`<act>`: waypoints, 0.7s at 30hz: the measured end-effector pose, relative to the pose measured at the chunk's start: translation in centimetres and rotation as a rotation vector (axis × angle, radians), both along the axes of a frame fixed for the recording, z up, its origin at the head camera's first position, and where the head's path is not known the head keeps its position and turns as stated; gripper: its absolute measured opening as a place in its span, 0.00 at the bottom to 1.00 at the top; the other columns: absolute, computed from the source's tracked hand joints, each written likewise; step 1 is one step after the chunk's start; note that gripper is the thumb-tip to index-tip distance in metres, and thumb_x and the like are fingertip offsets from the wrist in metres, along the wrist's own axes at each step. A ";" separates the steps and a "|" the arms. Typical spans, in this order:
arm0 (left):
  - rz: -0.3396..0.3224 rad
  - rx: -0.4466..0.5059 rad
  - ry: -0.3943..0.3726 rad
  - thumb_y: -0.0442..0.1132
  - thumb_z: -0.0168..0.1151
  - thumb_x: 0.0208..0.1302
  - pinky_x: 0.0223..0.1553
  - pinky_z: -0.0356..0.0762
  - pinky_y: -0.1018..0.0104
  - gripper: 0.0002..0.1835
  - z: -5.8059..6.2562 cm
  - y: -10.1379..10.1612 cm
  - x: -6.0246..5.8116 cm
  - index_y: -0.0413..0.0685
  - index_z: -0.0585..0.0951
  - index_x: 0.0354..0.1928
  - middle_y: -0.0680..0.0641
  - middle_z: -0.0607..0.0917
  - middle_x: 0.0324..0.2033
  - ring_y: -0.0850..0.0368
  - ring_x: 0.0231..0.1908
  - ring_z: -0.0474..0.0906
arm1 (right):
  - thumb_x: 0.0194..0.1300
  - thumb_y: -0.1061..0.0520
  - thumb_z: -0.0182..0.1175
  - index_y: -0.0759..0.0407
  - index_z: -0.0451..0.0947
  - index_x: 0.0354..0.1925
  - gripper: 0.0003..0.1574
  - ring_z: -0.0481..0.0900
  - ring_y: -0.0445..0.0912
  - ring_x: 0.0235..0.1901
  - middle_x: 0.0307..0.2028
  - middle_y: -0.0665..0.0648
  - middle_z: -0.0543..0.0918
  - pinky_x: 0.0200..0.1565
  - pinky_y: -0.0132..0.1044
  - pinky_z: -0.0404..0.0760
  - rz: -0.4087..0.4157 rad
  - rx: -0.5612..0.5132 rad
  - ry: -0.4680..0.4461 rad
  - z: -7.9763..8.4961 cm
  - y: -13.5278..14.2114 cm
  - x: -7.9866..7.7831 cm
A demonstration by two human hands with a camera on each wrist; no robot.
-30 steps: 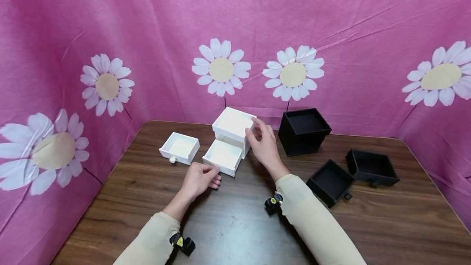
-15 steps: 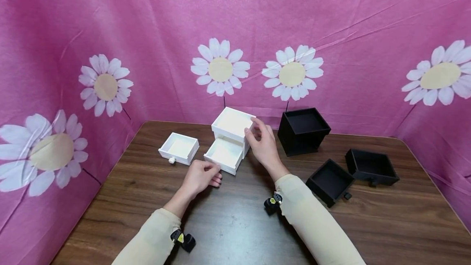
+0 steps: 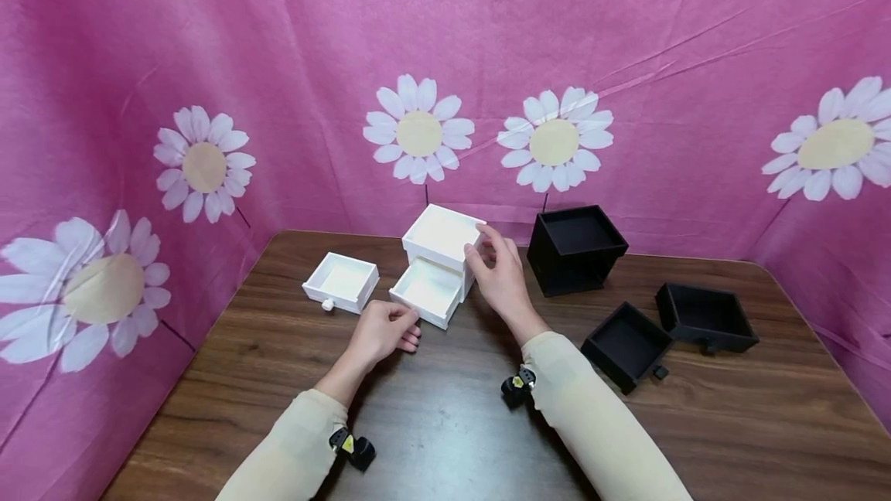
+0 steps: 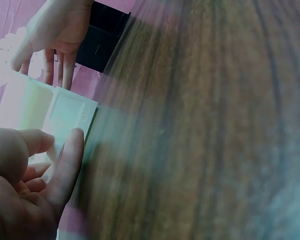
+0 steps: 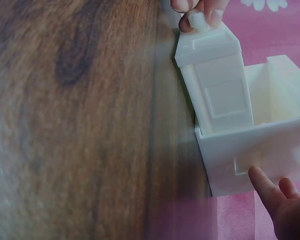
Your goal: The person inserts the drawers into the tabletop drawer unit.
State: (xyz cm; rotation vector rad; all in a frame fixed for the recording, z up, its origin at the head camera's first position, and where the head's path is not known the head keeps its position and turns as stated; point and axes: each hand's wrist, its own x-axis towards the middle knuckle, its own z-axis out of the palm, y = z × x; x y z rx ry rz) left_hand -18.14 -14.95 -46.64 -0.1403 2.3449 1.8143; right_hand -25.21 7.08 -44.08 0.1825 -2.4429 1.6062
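Observation:
The white drawer cabinet [image 3: 442,233] stands at the middle back of the table, its upper slot without a drawer. A white drawer [image 3: 428,289] sits partway in its lower slot, front end sticking out. My left hand [image 3: 378,332] pinches that drawer's small knob [image 5: 198,20], plain in the right wrist view. Against the cabinet's right side rest the fingertips of my right hand [image 3: 498,272], fingers spread and fairly straight. To the left, a second white drawer [image 3: 341,281] with a round knob lies on the table, apart from both hands.
A black cabinet [image 3: 576,249] stands right of the white one. Two black drawers [image 3: 628,345] with knobs lie nearer on the right of the wooden table [image 3: 445,424]. Pink cloth [image 3: 320,37] with daisies hangs behind and at the sides.
The white drawer has slid a little deeper into the lower slot, my left hand moving slightly forward with it. My right hand stays at the cabinet's side.

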 end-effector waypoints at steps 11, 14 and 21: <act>-0.008 0.004 0.002 0.31 0.62 0.77 0.28 0.90 0.63 0.12 0.0 0.7 -0.5 0.24 0.88 0.44 0.41 0.90 0.25 0.62 0.19 0.85 | 0.79 0.48 0.63 0.51 0.73 0.76 0.33 0.85 0.64 0.58 0.65 0.71 0.75 0.62 0.57 0.85 -0.003 -0.008 0.011 0.0 0.1 0.0; -0.013 -0.003 0.007 0.31 0.62 0.77 0.28 0.90 0.63 0.12 0.1 0.9 -0.6 0.25 0.88 0.43 0.41 0.90 0.25 0.62 0.19 0.85 | 0.78 0.49 0.64 0.52 0.73 0.76 0.33 0.85 0.64 0.57 0.64 0.71 0.75 0.62 0.57 0.85 -0.003 -0.010 0.016 0.0 0.0 0.1; -0.013 -0.016 0.016 0.31 0.62 0.77 0.28 0.90 0.63 0.12 0.2 1.2 -0.9 0.25 0.88 0.42 0.41 0.91 0.25 0.62 0.18 0.85 | 0.78 0.49 0.63 0.54 0.73 0.76 0.33 0.85 0.64 0.57 0.64 0.71 0.75 0.61 0.57 0.85 -0.005 -0.008 0.014 0.1 0.0 0.1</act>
